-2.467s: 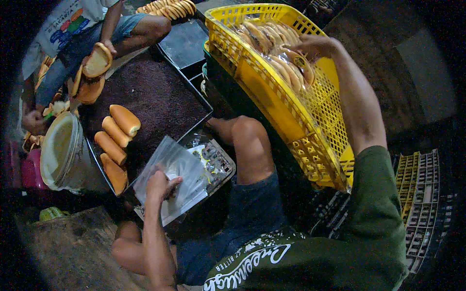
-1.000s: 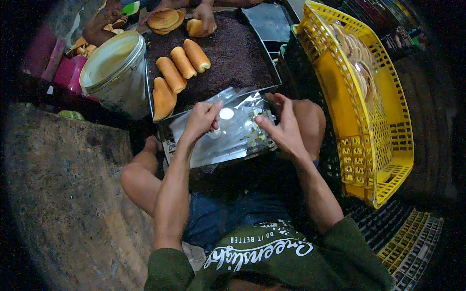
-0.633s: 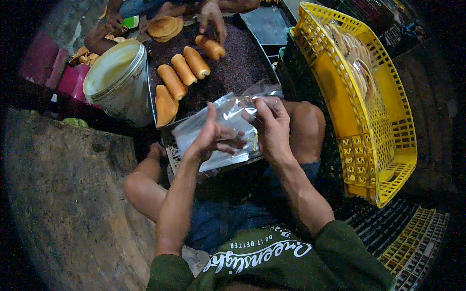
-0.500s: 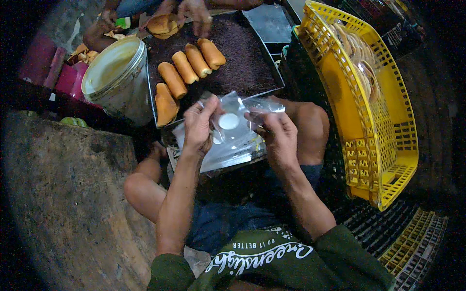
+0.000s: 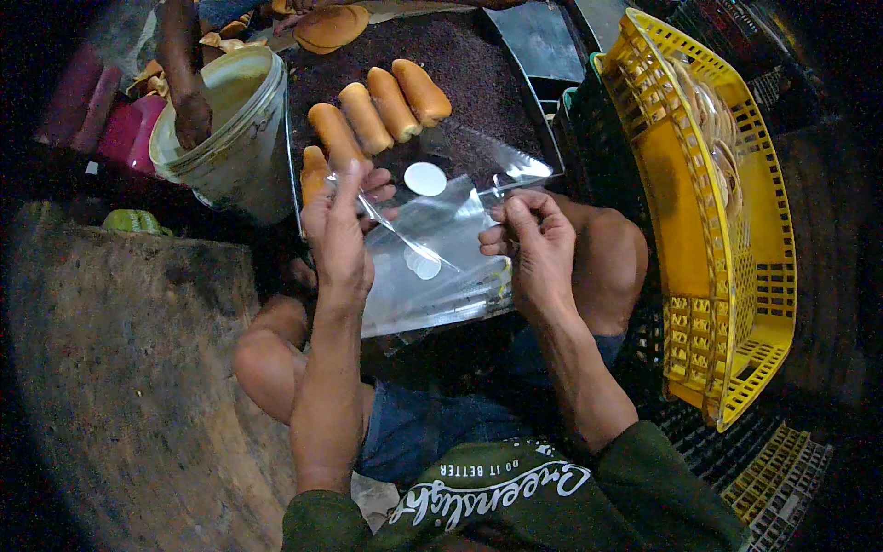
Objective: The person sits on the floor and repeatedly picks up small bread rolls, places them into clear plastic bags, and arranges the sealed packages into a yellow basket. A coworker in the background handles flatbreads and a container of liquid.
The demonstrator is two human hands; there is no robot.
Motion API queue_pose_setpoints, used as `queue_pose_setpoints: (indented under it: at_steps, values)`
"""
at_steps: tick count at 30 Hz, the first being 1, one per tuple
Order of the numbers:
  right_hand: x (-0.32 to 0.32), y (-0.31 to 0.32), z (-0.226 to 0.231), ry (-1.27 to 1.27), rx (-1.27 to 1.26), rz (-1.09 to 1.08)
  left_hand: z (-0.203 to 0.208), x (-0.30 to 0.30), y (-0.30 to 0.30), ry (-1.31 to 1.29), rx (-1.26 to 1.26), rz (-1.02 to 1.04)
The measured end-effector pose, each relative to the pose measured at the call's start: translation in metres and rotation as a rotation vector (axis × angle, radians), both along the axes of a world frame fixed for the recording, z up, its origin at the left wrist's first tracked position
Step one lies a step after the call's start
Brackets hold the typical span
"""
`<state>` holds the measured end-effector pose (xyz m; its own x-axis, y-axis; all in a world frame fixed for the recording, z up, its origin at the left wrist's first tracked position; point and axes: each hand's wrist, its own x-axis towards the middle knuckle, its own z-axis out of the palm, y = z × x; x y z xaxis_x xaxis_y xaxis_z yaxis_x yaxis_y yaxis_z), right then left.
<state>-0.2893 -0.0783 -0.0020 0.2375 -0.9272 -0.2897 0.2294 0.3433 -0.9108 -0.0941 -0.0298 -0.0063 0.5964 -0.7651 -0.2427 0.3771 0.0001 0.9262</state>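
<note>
My left hand (image 5: pixel 338 225) grips one edge of a clear plastic bag (image 5: pixel 460 198), its fingers partly curled round the film. Opposite it, my right hand (image 5: pixel 533 230) pinches the bag's other side between thumb and fingers. A round white spot (image 5: pixel 425 178) shows at the bag's far part. Beneath my hands lies a stack of similar clear bags (image 5: pixel 395 304) with white round marks. Just beyond, several long brown bread rolls (image 5: pixel 365 118) lie in a row on dark granules in a shallow tray (image 5: pixel 478 92); my left hand partly covers the nearest roll.
At left, another person's hand (image 5: pixel 193 120) reaches into a whitish bucket (image 5: pixel 267 101). A flat round bread (image 5: pixel 331 29) lies at the tray's far edge. On the right, a yellow plastic crate (image 5: pixel 676 212) holds packed flat breads (image 5: pixel 717 120). A wooden surface (image 5: pixel 138 368) is at left.
My hands have moved apart, spreading the bag between them. The other person's hand has gone from beside the breads into the bucket. The view has shifted slightly.
</note>
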Motion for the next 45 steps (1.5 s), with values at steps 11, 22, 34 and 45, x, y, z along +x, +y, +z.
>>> queue_pose_setpoints:
  at_steps: [11,22,34,45]
  values:
    - [0.054,-0.082,-0.011,0.425,-0.627,-0.002,-0.004,0.076,0.004,-0.221,-0.011,0.658]
    - [0.037,-0.164,-0.033,0.567,-0.753,0.162,-0.020,0.073,-0.001,0.285,-0.344,0.266]
    - [0.094,-0.177,-0.110,0.750,-0.848,0.311,-0.016,0.078,0.013,0.136,-0.347,0.353]
    - [-0.056,-0.115,0.096,0.234,-0.527,0.207,-0.024,0.081,-0.002,-0.227,-0.143,0.228]
